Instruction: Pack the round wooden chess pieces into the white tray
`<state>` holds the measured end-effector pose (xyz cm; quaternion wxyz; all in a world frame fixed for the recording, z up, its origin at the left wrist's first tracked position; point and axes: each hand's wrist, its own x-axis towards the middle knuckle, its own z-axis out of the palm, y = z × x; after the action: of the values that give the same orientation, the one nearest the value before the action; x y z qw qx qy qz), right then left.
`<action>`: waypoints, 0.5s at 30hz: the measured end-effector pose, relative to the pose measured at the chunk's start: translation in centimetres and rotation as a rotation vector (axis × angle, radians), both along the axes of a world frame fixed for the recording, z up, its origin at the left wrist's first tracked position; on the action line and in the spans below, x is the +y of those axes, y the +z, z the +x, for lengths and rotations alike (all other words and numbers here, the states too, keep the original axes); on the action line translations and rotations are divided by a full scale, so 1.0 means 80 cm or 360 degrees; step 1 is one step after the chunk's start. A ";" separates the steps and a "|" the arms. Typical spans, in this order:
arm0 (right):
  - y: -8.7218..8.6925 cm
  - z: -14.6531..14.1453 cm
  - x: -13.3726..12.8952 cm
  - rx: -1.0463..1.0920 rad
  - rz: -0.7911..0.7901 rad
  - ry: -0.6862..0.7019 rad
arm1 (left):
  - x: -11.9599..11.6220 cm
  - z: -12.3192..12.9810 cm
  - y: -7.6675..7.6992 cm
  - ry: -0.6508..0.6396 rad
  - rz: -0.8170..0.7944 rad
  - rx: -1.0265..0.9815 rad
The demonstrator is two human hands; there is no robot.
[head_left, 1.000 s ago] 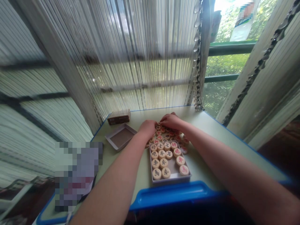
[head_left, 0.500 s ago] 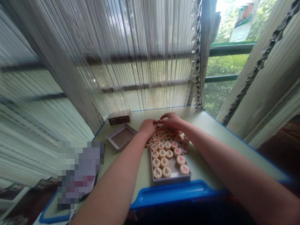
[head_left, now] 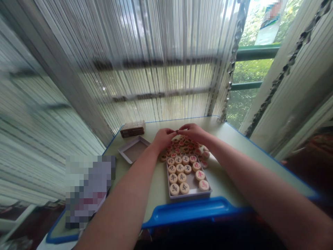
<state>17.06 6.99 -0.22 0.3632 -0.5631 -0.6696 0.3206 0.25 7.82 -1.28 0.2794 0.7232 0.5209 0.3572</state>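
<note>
Both hands meet at the fingertips beyond a heap of round Chinese chess pieces (head_left: 177, 150). My left hand (head_left: 164, 137) is closed in a pinch, its fingertips against those of my right hand (head_left: 193, 132), which is closed too. A small dark spot shows between the fingertips; what they hold cannot be made out. Nearer to me is a shallow open box (head_left: 192, 181) with pieces lying flat inside. Black-marked pieces (head_left: 179, 168) fill its left and middle, red-marked pieces (head_left: 200, 175) run down its right side, and bare floor shows between.
An empty box lid (head_left: 122, 151) lies left of my left hand. A small brown carton (head_left: 132, 128) stands at the table's far left corner. A blurred grey item (head_left: 91, 191) lies at the left edge. The table (head_left: 223, 139) has a blue rim and a blue tray (head_left: 192, 210) in front.
Both hands have shifted slightly up and away from me, fingertips still together. The pieces in the box keep the same arrangement. The view has tilted a little.
</note>
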 end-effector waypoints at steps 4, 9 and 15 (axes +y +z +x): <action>-0.001 0.001 -0.004 -0.0167 0.0285 0.0040 | 0.002 -0.002 0.000 0.0046 -0.0078 0.0004; -0.003 -0.002 -0.007 -0.0541 0.0823 0.0194 | -0.009 -0.003 0.009 0.0043 -0.0185 -0.0106; -0.001 -0.004 -0.013 -0.0698 0.1010 0.0283 | -0.021 -0.003 0.020 0.0011 -0.0268 -0.0207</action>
<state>16.70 5.97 -0.27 0.3385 -0.4178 -0.8431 0.0000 0.03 6.12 0.30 0.3710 0.6706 0.5324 0.3594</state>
